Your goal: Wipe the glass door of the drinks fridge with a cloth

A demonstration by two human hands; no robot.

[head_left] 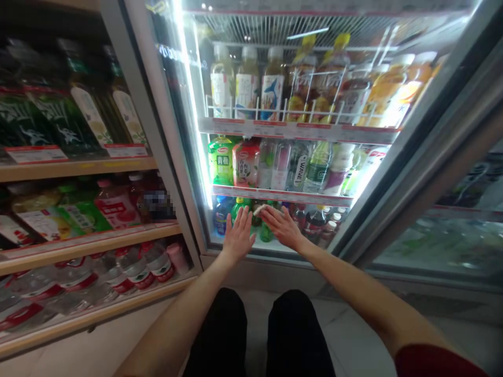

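Observation:
My left hand [238,235] is raised palm forward with its fingers spread, just in front of the lowest shelf of an open drinks fridge [204,157]. It is nearest a green-capped bottle [238,205] and a blue bottle [220,214]. My right hand [283,227] lies flat with its fingers stretched to the left over a green bottle [266,233]. A small white thing [259,209] sits at its fingertips; I cannot tell whether the fingers touch it. Dark cola bottles [314,222] stand to the right of that hand.
The glass fridge door [424,173] stands swung out on the right. Higher fridge shelves hold tea, juice and water bottles [247,84]. On the left, wooden shelves [86,243] carry water bottles and packaged drinks. My knees in dark trousers [255,335] are low over a pale floor.

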